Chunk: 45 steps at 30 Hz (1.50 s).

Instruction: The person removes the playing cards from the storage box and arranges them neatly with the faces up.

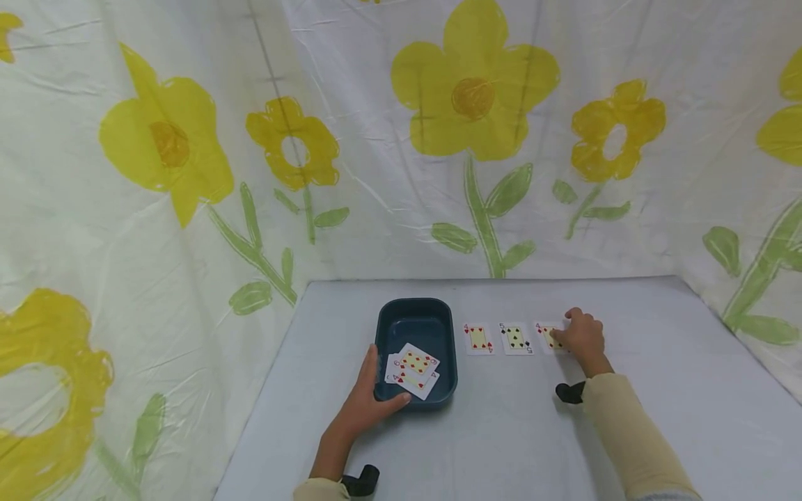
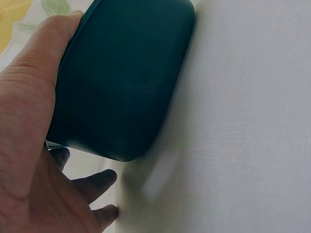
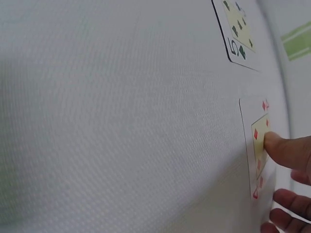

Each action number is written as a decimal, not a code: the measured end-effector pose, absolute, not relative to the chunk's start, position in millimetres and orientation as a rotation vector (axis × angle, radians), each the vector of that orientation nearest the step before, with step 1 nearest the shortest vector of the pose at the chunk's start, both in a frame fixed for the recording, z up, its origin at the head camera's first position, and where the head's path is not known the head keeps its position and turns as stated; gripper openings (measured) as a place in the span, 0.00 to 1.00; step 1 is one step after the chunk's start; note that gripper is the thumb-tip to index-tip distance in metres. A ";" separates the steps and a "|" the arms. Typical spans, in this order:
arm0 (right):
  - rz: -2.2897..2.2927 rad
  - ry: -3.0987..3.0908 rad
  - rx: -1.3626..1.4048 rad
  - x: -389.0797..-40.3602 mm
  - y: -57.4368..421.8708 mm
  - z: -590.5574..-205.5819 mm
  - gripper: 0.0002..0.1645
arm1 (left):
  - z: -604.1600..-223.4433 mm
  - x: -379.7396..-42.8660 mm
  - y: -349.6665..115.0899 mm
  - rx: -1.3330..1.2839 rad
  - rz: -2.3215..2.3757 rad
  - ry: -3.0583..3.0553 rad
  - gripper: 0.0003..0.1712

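My left hand (image 1: 365, 402) lies around the near left corner of a dark teal tray (image 1: 454, 355), thumb along its near rim and fingers along its left side. In the left wrist view the thumb lies at the tray's (image 2: 121, 82) rim while the lower fingers spread apart. A few overlapping playing cards (image 1: 421, 360) lie face up in the tray. At the right end of a row, my right hand (image 1: 583, 337) touches a four of diamonds (image 1: 544, 341). In the right wrist view the thumb rests on this card's (image 3: 257, 145) face, the other fingers near its edge.
A four of hearts (image 1: 479, 339) and a five of spades (image 1: 516, 339) lie face up between tray and right hand. The white table (image 1: 495, 431) meets a flower-print curtain (image 1: 376, 209) behind. Black wrist mounts (image 1: 362, 481) hang by the sleeves.
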State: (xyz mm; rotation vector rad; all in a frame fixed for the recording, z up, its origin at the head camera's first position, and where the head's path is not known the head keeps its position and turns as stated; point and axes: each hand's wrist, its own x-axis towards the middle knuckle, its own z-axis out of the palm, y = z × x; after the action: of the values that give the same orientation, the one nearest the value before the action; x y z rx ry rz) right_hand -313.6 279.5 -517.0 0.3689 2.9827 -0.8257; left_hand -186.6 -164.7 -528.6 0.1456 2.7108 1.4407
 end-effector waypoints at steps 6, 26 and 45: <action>-0.841 2.978 0.333 -311.4 284.0 -519.4 0.36 | -532.0 -186.5 -164.9 0.147 1.435 2.709 0.68; -0.974 2.926 0.231 -315.2 269.4 -499.8 0.32 | -531.1 -185.9 -163.2 0.147 1.452 2.698 0.69; -1.094 2.968 -0.011 -344.3 193.9 -466.1 0.17 | -529.4 -187.0 -165.1 0.152 1.457 2.702 0.68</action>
State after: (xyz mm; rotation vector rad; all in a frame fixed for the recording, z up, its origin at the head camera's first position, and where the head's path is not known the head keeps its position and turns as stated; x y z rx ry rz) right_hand -344.3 193.9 -466.1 -0.0107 2.9679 -1.0936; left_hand -187.0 -165.1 -529.4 0.1524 2.7019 1.4567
